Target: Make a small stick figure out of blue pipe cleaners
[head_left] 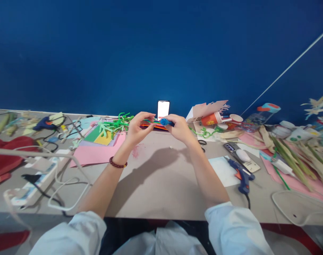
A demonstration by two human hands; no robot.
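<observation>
Over the grey table (161, 203) we are holding both hands: our left hand (140, 126) is showing thumb and fingertips parted — if something thin is between them, we cannot tell — and our right hand (180, 128) is gripping a blue cylindrical thing (165, 122), lying just right of the left fingertips, its long axis seemingly pointing sideways, toward them

The bare left hand (138, 126) curves into a C, thumb below the fingers with a gap between, fingertips facing the bare right hand (179, 128), whose fingers are curled in a closed grip. Behind the fingers, bare forearms (209, 173) spread apart towards pale blue fabric sleeves (233, 226) near the elbows.
</observation>
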